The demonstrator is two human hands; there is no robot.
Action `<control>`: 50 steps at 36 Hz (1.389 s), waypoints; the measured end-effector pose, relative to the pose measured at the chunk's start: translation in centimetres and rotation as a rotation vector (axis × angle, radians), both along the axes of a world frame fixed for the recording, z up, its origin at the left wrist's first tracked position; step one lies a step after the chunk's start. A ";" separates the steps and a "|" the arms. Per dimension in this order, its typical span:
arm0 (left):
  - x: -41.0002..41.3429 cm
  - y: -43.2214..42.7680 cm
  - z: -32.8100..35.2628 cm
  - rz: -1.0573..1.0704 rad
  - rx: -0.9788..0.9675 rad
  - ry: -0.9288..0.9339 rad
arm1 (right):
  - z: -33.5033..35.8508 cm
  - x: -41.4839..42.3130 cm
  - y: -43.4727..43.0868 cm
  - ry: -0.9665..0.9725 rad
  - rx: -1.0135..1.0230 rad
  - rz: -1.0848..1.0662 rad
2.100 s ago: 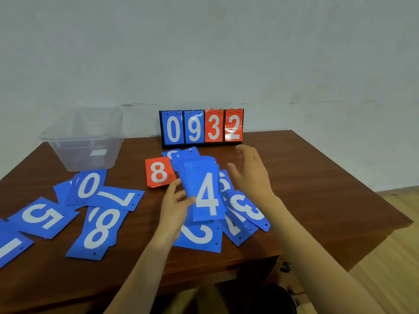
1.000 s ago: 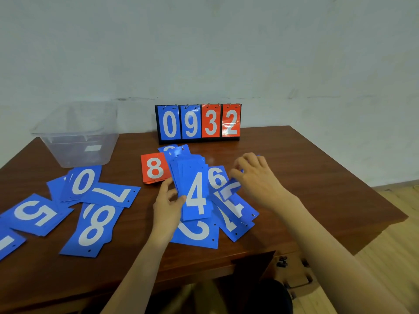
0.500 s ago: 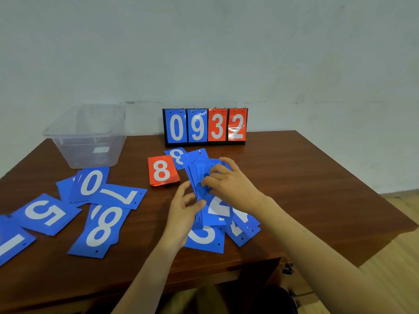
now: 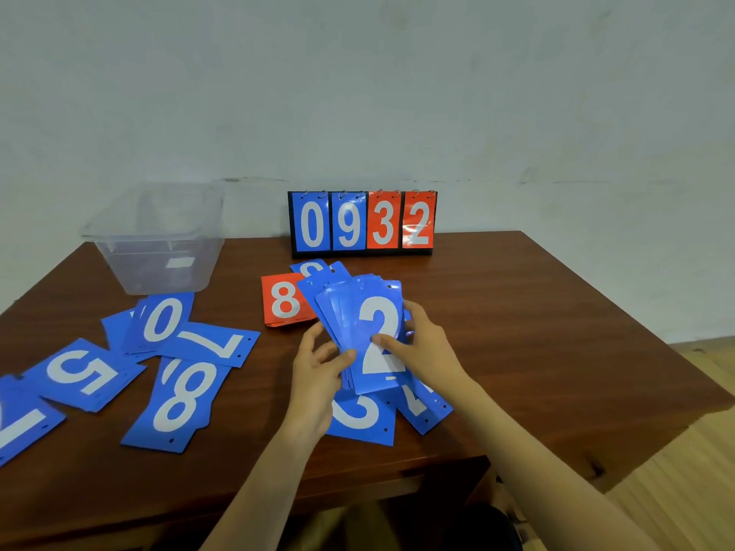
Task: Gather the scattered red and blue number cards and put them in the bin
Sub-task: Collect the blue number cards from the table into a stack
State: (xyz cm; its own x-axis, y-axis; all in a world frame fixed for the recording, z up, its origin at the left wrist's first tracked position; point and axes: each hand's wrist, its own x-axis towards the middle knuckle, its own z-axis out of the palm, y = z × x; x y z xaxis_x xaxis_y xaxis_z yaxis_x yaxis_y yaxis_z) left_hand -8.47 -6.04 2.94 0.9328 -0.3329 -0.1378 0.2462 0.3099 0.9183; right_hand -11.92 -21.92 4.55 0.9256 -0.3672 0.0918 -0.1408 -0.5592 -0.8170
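My left hand (image 4: 318,375) grips a fanned stack of glossy blue number cards (image 4: 345,312); my right hand (image 4: 427,351) pinches the top card (image 4: 378,312).

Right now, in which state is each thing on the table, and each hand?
card stack, fanned, blue 2 on top.
left hand, grips the card stack from the left.
right hand, pinches the card stack, thumb on the 2.
bin, upright, open, no cards seen inside.
red 8 card, flat on the table, face up.
blue 8 card, flat, face up, not yet gathered.
scoreboard, standing, shows 0932.
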 end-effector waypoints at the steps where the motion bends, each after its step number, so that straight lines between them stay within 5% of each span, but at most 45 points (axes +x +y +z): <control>1: 0.0 0.0 0.0 0.001 -0.005 0.008 | -0.1 0.0 0.0 0.000 -0.011 0.007; 10: 0.7 0.5 -0.6 0.097 0.044 0.005 | -1.2 -0.4 -1.6 0.090 -0.093 -0.003; 13: 1.1 1.5 -0.7 0.151 0.059 0.002 | -2.1 -0.9 -3.6 0.291 -0.372 -0.019; 17: 1.4 2.4 -1.1 0.169 0.069 0.020 | -3.4 -2.0 -4.5 0.546 -0.387 0.063; 28: 1.1 2.3 -1.8 0.138 0.110 0.027 | -3.6 -2.3 -2.3 0.571 -0.793 0.040; 44: 0.9 1.8 -1.8 0.106 0.135 0.013 | -3.3 -0.7 -1.4 0.648 -0.625 -0.003; 50: 1.0 1.8 -1.8 0.111 0.155 0.024 | -2.9 -0.9 -0.1 0.566 -0.863 0.026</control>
